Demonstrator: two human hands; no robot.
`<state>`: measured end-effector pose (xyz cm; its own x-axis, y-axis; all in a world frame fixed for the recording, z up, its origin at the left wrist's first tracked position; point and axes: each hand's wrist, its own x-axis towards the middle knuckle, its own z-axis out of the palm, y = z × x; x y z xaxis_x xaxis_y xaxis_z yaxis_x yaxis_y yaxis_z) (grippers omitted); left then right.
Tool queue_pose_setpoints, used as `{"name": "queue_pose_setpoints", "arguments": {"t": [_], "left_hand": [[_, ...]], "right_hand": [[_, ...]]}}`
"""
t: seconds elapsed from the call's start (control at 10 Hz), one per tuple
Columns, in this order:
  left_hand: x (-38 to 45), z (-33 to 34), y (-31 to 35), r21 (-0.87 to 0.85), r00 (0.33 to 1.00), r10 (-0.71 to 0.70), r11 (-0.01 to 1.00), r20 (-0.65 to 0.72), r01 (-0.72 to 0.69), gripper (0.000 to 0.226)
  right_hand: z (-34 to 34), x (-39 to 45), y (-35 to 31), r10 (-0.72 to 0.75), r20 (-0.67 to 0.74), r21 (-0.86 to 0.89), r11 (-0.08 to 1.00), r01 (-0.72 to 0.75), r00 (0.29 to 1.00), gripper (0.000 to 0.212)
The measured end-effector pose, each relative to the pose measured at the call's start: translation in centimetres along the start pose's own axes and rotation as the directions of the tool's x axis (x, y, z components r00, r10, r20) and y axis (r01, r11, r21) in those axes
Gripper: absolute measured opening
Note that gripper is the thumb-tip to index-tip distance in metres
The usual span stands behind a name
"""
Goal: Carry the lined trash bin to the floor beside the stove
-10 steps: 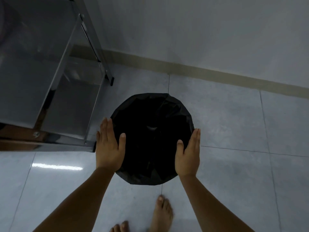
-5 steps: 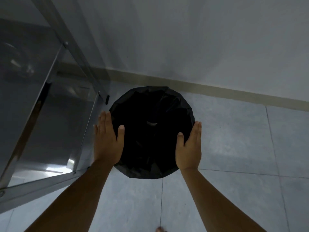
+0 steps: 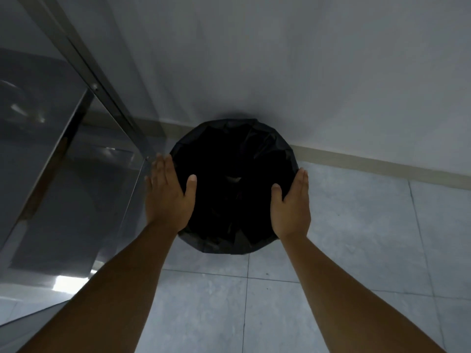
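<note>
reaching in from six o'clock over the grey tiled floor (image 3: 331, 289), both forearms bare. pressing the left hand (image 3: 167, 197) flat at nine o'clock and the right hand (image 3: 291, 207) at three o'clock of the lined trash bin (image 3: 234, 138), each grip clamping its black rim, thumbs hooking inside. sitting at centre, just beside the steel counter (image 3: 46, 174), close against the wall (image 3: 305, 59) at twelve o'clock.

Grey tiled floor (image 3: 344, 238), white wall (image 3: 305, 72) (beige skirting (image 3: 382, 165)).
</note>
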<state>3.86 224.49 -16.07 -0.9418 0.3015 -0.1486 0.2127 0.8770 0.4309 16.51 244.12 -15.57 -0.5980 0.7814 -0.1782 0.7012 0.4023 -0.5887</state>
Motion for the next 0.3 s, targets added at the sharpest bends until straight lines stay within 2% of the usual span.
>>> {"name": "queue_pose_setpoints", "arguments": {"t": [0.1, 0.2, 0.3], "left_hand": [[0.3, -1.4, 0.4, 0.129, 0.992, -0.033, 0.992, 0.125, 0.017, 0.081], [-0.9, -3.2, 1.7, 0.251, 0.967, -0.101, 0.967, 0.233, 0.04, 0.079], [-3.8, -5.6, 3.3, 0.309, 0.944, -0.116, 0.951, 0.31, 0.016, 0.077]], "right_hand": [[-1.2, 0.4, 0.0, -0.017, 0.128, -0.134, 0.99, 0.034, 0.992, 0.078], [-3.2, 0.3, -0.3, -0.051, 0.248, -0.339, 0.931, 0.136, 0.968, 0.077], [-5.6, -1.4, -1.9, -0.086, 0.379, -0.37, 0.899, 0.236, 0.922, 0.073]]}}
